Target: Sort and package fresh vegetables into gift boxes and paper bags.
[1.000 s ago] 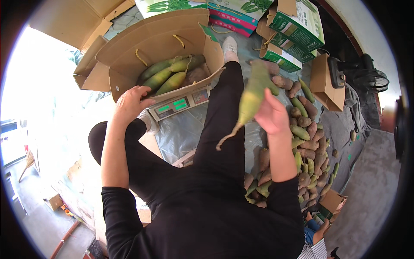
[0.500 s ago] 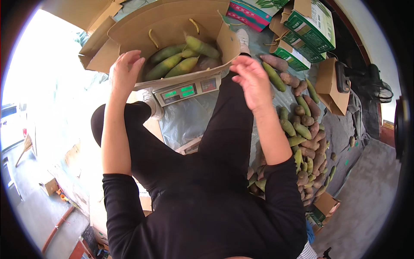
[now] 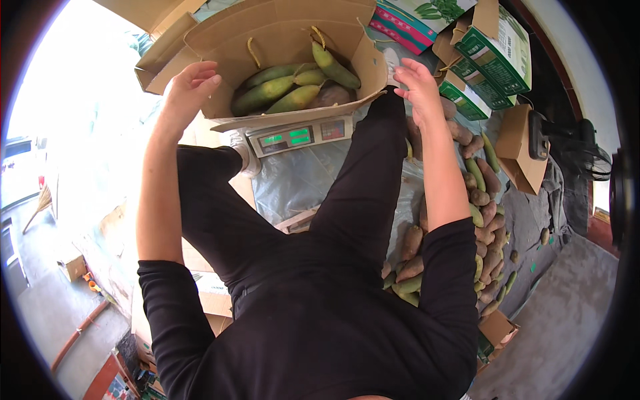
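Observation:
An open cardboard box (image 3: 280,33) with yellow rope handles rests on a digital scale (image 3: 320,135), whose displays glow green. Inside lie several long green, radish-like vegetables (image 3: 270,95) and a brownish, tuber-like one (image 3: 332,95). My left hand (image 3: 187,93) is beside the box's left side, its fingers loosely bent and apart, with nothing in it. Whether it touches the cardboard I cannot tell. To the right of the box, my right hand (image 3: 419,88) hovers with fingers spread, holding nothing.
A pile of brownish tuber-like vegetables (image 3: 490,240) and green ones lies at my right. Green-and-white cartons (image 3: 497,57) stand at the far right, near a small cardboard box (image 3: 521,150) and a black fan (image 3: 590,157). Plastic sheeting (image 3: 287,190) covers the floor between my legs.
My right hand has drawn away from the box's right edge. The box and its surroundings sit farther right in the picture. One green vegetable in the box now stands more tilted against its far wall.

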Motion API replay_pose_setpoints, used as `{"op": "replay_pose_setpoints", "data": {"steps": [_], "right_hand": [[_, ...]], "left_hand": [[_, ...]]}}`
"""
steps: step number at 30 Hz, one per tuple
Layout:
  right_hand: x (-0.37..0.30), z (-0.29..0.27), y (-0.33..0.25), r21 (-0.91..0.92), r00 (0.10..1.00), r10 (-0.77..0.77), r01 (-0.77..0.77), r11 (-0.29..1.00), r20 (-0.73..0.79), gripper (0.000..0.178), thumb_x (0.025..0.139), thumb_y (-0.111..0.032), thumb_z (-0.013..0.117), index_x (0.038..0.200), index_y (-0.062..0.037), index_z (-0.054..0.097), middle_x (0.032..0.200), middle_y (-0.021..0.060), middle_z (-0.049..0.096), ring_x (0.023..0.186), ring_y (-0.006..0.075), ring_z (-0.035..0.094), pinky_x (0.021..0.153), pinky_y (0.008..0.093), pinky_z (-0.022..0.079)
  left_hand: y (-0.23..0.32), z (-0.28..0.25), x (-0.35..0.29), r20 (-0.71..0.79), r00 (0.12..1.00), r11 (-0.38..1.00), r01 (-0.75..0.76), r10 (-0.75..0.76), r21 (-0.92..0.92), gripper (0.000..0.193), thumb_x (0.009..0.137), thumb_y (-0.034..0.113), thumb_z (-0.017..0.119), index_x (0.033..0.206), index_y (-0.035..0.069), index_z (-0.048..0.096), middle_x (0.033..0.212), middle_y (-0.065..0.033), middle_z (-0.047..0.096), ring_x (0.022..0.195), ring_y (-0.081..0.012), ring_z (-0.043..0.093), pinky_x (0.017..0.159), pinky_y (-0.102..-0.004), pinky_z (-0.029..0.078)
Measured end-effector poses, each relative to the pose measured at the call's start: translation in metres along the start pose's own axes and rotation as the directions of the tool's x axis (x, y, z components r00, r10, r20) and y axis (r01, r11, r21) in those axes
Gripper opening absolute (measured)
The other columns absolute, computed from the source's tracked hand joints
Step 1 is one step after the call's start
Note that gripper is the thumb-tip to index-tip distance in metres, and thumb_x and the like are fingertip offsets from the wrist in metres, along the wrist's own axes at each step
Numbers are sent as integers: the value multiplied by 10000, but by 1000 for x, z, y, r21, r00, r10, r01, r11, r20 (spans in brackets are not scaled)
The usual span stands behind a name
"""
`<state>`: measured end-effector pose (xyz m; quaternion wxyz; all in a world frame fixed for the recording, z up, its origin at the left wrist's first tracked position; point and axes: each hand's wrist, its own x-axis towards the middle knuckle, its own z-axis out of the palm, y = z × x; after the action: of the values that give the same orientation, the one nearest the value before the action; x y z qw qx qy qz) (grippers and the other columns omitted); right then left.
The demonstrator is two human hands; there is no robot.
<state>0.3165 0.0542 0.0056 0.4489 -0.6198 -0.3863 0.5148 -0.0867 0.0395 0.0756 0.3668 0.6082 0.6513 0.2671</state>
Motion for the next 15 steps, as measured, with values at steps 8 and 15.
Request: {"op": "replay_pose_setpoints", "data": {"steps": [8,15], "right_hand": [[22,16,4,-32,989,70,-67,997,127,425,850,-178,612,1237,-50,488,1163,79,566,1028,184,542,777,343,456],[35,20,8,-67,990,82,-75,995,117,411,846,-96,591,1240,-42,484,1121,63,582,996,174,560,770,327,464]], "left_hand": [[-34,-34,17,43,986,961,146,-161,236,534,823,289,630,1264,18,499,1167,-169,587,1063,-239,570,861,-342,460],[-63,-23,25,290,882,918,396,-370,-32,443,809,232,617,1215,86,519,1119,-63,587,1016,-191,543,776,-384,465]]}}
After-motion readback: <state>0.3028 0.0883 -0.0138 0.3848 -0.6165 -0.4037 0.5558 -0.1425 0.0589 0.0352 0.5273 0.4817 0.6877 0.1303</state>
